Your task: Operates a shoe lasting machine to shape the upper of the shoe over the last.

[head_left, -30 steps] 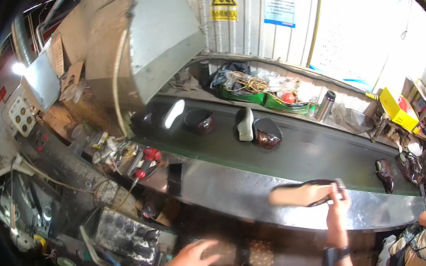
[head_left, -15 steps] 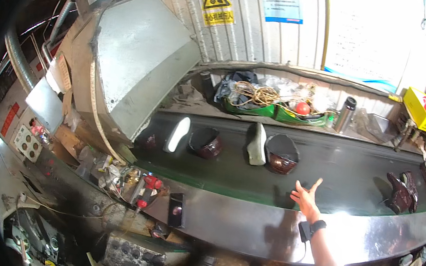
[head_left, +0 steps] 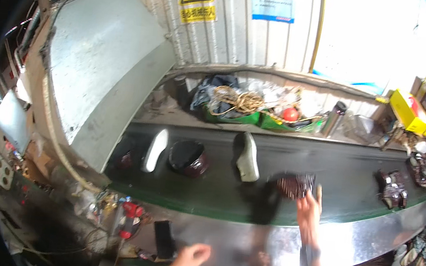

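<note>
My right hand point(head_left: 310, 212) grips a glossy dark maroon shoe upper point(head_left: 293, 185) at its right end, over the dark conveyor belt point(head_left: 216, 196). My left hand point(head_left: 190, 259) hovers near the front metal ledge, its fingers curled together and slightly blurred, with no object visible in them. To the left of the held upper lies a white sole-shaped piece point(head_left: 248, 158). Farther left on the belt sit an open maroon upper point(head_left: 189, 159) and another white sole-shaped piece point(head_left: 156, 150). A further maroon piece point(head_left: 125, 158) rests beside the grey hood, partly in shadow.
The grey metal hood point(head_left: 110, 69) covers the belt's left end. More maroon shoe pieces point(head_left: 393, 189) lie at the right. Behind are green-edged bags point(head_left: 233, 117), a flask point(head_left: 334, 119) and a yellow box point(head_left: 410, 111). A phone point(head_left: 163, 239) and red tool point(head_left: 130, 219) lie in front.
My right hand has taken hold of the maroon upper beside the white piece and brought it nearer. My left hand has risen into view from the lower edge. The view has shifted.
</note>
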{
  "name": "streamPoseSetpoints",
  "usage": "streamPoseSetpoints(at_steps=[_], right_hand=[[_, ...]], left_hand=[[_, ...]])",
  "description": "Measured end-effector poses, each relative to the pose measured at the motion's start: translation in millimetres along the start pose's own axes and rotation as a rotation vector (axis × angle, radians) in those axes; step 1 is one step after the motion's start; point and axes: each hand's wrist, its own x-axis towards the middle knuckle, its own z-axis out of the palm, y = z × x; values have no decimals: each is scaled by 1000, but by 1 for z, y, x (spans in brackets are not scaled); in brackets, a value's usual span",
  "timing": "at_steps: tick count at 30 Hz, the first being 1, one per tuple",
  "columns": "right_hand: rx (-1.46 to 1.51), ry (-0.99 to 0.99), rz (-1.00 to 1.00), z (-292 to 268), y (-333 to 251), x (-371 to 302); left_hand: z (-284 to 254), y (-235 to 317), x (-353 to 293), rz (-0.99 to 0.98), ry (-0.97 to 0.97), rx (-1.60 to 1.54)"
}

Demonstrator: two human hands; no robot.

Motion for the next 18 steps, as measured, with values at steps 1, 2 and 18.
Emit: streamPoseSetpoints(at_steps=[1, 2, 18], right_hand=[[-13, -16, -24, -2, -25, -47], [-103, 67, -63, -11, -37, -88], [-444, 606, -45, -116, -35, -299]], left_hand=[[2, 0, 47, 53, 9, -65], [6, 0, 98, 77, 16, -107], [143, 100, 367, -131, 502, 419]])
